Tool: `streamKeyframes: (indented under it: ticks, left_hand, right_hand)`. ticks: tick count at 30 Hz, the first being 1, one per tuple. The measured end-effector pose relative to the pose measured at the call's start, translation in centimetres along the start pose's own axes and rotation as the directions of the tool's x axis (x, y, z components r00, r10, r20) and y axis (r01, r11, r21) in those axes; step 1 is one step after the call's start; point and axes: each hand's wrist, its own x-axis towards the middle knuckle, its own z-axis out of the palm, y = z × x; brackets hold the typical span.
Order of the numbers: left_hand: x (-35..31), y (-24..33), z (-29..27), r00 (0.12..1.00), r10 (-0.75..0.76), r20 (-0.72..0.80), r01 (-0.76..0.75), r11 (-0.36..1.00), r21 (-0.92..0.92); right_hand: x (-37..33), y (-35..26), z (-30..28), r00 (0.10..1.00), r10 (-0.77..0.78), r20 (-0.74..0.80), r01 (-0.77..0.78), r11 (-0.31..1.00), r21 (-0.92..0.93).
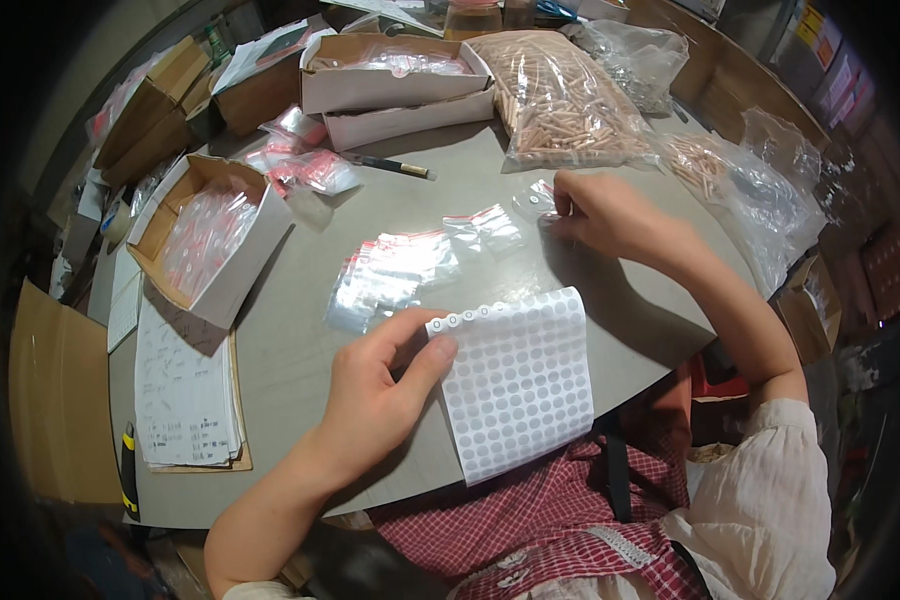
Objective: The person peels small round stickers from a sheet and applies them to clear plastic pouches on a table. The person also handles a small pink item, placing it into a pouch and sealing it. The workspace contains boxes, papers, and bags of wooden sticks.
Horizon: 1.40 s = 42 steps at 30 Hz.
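Observation:
My left hand (385,375) grips the upper left corner of a sheet of round stickers (520,390) between thumb and fingers. The sheet hangs over the table's front edge, with rows of small grey dots and a top row of white round stickers along its curled edge. To the right and farther off, my right hand (610,215) is closed at the edge of a small clear zip bag (532,203) bearing a round white sticker. Between the hands lie overlapping clear zip bags (395,265) with red top strips, and more bags (485,230) beside them.
A white box of bags (270,235) stands left, near papers on a clipboard (185,400). Stacked white boxes (395,110), a pen (390,165) and a large bag of wooden dowels (570,110) sit farther back. A yellow-black cutter (129,470) lies at the left edge.

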Motion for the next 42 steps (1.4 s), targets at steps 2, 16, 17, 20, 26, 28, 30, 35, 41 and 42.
streamKeyframes:
  ticks: [2,16,17,20,26,28,30,35,41,42]
  left_hand:
    - [0.1,0.6,-0.2,0.999,-0.020,0.029,0.019,0.999,0.033]
    - [0.1,0.5,-0.5,0.996,-0.074,0.054,0.073,0.997,0.027]
    - [0.2,0.4,-0.7,0.994,-0.092,0.055,0.091,0.996,0.025]
    - [0.3,0.3,-1.1,0.985,-0.158,0.073,0.162,0.985,-0.057]
    - [0.5,0.6,-0.7,0.995,-0.059,0.081,0.057,0.998,0.033]
    - [0.4,0.5,-0.8,0.997,-0.010,0.075,0.003,0.996,0.090]
    - [0.3,0.3,-0.9,0.996,-0.002,0.088,-0.011,0.989,0.148]
    - [0.1,-0.2,-0.6,1.000,0.025,0.018,-0.028,0.988,0.153]
    - [0.3,0.4,-0.9,0.992,-0.090,0.094,0.079,0.990,0.114]
    - [0.4,0.4,-0.9,0.991,-0.102,0.091,0.095,0.992,0.080]
  right_hand:
    - [-0.1,-0.8,-1.1,0.999,0.041,-0.015,-0.042,0.995,-0.086]
    - [-2.3,-9.1,-1.5,0.831,-0.555,-0.032,0.540,0.793,0.281]
    - [-2.4,-9.1,-1.4,0.820,-0.569,-0.052,0.555,0.771,0.311]
    - [-1.4,-8.0,-1.9,0.884,-0.463,-0.058,0.396,0.679,0.618]
    - [4.0,-2.6,-1.5,0.961,-0.129,0.244,0.000,0.883,0.469]
    - [4.7,-3.0,-0.7,0.943,-0.104,0.316,-0.037,0.912,0.409]
    - [5.0,-3.1,0.1,0.952,-0.113,0.286,0.037,0.966,0.257]
    - [5.6,-4.8,-0.2,0.978,-0.138,0.155,0.134,0.990,0.037]
    - [6.0,-5.4,2.1,0.947,-0.317,0.053,0.263,0.859,0.440]
    - [5.9,-6.0,2.2,0.952,-0.301,0.051,0.262,0.892,0.369]
